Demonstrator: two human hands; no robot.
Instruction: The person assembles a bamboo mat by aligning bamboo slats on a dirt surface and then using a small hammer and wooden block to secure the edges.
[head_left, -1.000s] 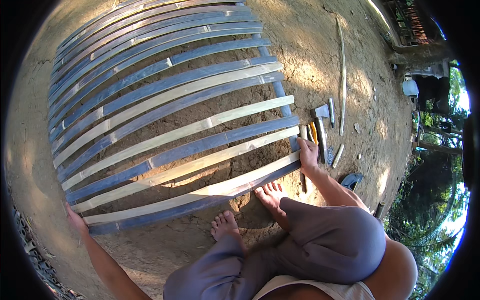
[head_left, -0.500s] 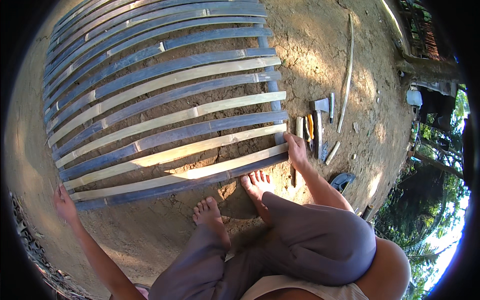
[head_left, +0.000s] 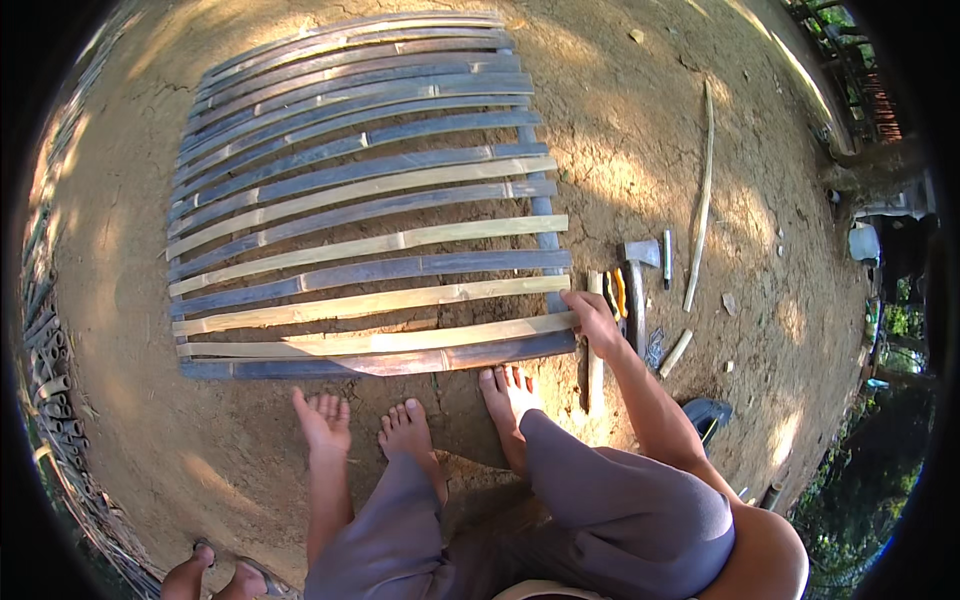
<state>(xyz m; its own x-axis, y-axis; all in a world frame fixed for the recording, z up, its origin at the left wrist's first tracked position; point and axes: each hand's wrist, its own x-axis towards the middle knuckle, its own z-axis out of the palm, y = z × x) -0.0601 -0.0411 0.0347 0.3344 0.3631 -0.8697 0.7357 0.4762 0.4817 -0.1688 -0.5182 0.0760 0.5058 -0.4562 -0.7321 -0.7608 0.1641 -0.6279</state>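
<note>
A bamboo frame of long slats (head_left: 370, 192), some pale and some dark grey-blue, lies on the ground before me. Its slats rest across a dark crosspiece (head_left: 541, 205) at the right end. My right hand (head_left: 594, 322) is closed round the right end of a pale bamboo slat (head_left: 420, 338), the closest pale one to me. Just in front of that slat runs a dark bamboo pole (head_left: 460, 357). My left hand (head_left: 325, 424) holds nothing; its fingers are spread, palm up, between the dark pole and my left foot.
Right of the frame lie a hatchet (head_left: 640, 252), an orange-handled tool (head_left: 619, 292), a short bamboo piece (head_left: 595, 385) and a long stick (head_left: 702, 195). A dark sandal-like object (head_left: 707, 417) is nearer me. Another person's feet (head_left: 240, 580) show at lower left, by piled bamboo (head_left: 55, 390).
My left hand has let go of the frame's left end and moved right, toward my feet. My right hand stays on the slat's right end. The view has shifted, bringing another person's feet in.
</note>
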